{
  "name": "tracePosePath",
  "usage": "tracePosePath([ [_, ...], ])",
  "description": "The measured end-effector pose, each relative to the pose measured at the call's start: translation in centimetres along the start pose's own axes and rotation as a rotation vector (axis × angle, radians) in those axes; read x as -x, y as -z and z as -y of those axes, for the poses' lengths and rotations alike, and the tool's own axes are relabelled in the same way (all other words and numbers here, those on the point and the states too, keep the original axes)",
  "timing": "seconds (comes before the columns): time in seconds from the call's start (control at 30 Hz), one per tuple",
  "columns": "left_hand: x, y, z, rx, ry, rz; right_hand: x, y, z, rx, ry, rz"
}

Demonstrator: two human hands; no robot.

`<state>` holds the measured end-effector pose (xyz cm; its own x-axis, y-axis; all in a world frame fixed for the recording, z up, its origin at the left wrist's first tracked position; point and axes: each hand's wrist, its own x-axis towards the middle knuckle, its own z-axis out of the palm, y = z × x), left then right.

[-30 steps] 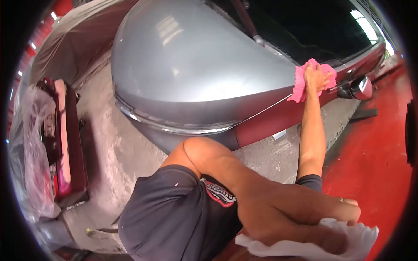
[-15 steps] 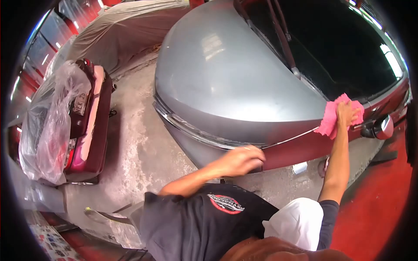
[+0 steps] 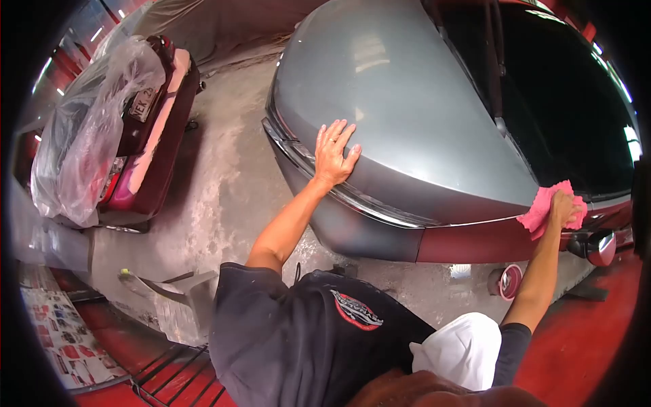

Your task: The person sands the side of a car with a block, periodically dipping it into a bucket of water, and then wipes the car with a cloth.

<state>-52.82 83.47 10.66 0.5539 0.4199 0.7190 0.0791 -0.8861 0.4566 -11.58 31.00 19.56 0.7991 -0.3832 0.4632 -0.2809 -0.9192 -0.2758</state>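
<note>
My left hand point(image 3: 332, 157) lies on the front edge of the grey car hood point(image 3: 400, 115), fingers spread and palm down. Over by the hood's rear corner, near the base of the dark windshield point(image 3: 556, 95), my right hand point(image 3: 563, 209) presses a crumpled pink cloth point(image 3: 539, 207) against the car. Its fingers are curled into the cloth. Below the hood edge runs a fender that is grey at the front and dark red point(image 3: 475, 243) farther back.
A side mirror point(image 3: 600, 248) juts out just past my right hand. On the floor below stands a pink-red bucket point(image 3: 508, 281). To the left is a dark red car part with a licence plate point(image 3: 142, 103), partly under plastic sheeting point(image 3: 74, 136). Wiper arms point(image 3: 497, 68) cross the windshield.
My left hand has moved up and forward from near the fender and now rests spread on the hood. My right hand stays on the pink cloth at the rear corner. The view has shifted.
</note>
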Motion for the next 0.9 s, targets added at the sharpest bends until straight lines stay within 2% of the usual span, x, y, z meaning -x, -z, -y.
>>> tracePosePath([
  [0.1, 0.2, -0.1, 0.1, 0.007, 0.005, -0.010, -0.7, -0.8, -0.2, 0.005, -0.020, -0.009],
  [0.13, 0.2, -0.1, 0.3, 0.018, 0.006, -0.030, -1.5, -1.5, -0.4, 0.207, 0.043, 0.042],
  [0.23, 0.5, -0.4, 0.5, 0.040, 0.019, -0.045, -2.3, -3.2, -1.8, 0.284, 0.087, -0.004],
  [0.43, 0.7, -0.7, 1.4, 0.036, -0.021, -0.060, 3.3, 1.8, 1.6, -0.023, -0.004, -0.101],
  [0.5, 0.6, -0.6, 1.5, 0.031, -0.009, -0.056, 2.8, 1.2, 1.5, -0.011, -0.034, -0.059],
  [0.6, 0.7, -0.8, 1.5, 0.034, -0.011, -0.059, 3.5, 2.5, 2.5, -0.086, -0.036, -0.112],
  [0.67, 0.6, -0.8, 1.6, 0.036, -0.010, -0.058, 4.2, 4.4, 3.5, -0.072, -0.077, 0.056],
  [0.83, 0.8, -1.0, 2.0, 0.038, -0.003, -0.062, 4.2, 3.3, 2.9, -0.091, -0.080, 0.036],
  [0.9, 0.8, -1.0, 2.0, 0.047, -0.012, -0.051, 4.5, 3.5, 2.9, -0.051, -0.020, 0.004],
])
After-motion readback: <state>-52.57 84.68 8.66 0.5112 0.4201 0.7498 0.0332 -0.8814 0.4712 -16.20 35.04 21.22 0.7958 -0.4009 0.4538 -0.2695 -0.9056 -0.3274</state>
